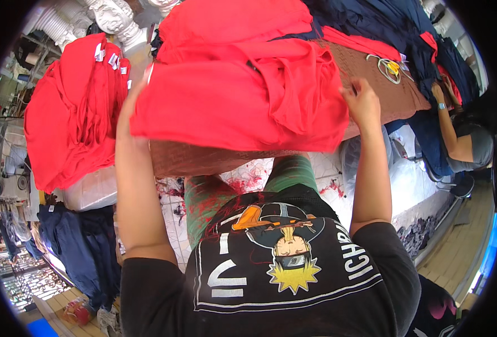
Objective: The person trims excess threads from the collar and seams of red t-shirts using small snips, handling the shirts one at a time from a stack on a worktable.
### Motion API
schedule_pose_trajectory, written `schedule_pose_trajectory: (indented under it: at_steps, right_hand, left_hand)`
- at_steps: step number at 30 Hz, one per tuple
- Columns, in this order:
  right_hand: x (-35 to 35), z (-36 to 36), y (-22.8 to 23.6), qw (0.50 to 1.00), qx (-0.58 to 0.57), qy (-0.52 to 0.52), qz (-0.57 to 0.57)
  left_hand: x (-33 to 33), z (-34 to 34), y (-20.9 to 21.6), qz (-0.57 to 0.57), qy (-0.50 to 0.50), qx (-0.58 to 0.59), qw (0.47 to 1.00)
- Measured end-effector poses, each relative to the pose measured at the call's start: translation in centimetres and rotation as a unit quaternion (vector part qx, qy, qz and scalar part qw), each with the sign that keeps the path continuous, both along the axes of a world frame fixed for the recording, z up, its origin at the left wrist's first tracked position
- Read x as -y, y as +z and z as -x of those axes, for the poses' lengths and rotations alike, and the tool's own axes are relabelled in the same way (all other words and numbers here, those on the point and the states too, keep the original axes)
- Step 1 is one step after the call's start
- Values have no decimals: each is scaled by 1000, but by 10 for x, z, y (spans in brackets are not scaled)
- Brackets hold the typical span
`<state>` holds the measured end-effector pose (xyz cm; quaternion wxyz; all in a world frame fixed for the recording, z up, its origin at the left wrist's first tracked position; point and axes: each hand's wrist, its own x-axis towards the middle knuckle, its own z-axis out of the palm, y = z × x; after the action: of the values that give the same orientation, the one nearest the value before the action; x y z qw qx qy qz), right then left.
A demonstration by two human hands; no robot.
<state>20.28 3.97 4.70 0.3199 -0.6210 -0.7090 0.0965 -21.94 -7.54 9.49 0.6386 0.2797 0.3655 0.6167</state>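
A red garment (215, 106) is spread between my two hands above the near edge of a brown-covered table. My left hand (134, 104) is closed at its left edge; the cloth hides most of the fingers. At the opposite edge, my right hand (364, 104) pinches the fabric between curled fingers and thumb. The garment's right part is bunched in folds, and its near edge hangs slightly blurred. Behind it lies more red cloth (231, 22) in a heap.
A pile of red garments (77, 112) with white labels stands at left, above hanging dark blue clothes (83, 247). Dark navy fabric (366, 22) covers the far right. A coiled pale cord with a yellow piece (393, 68) lies on the brown table cover (366, 73). Another person's arm (450, 129) reaches in at right.
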Motion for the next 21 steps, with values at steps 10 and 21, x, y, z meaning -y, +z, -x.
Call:
schedule_pose_trajectory:
  at_steps: [10,21]
  right_hand:
    - [39,120,131,866,-427,260,-2]
    - [9,80,295,817,-425,391,-12]
  left_hand:
    - [-49,-133,67,-309,205,-363,855]
    - [-112,-113,138,-399,318,-261,819]
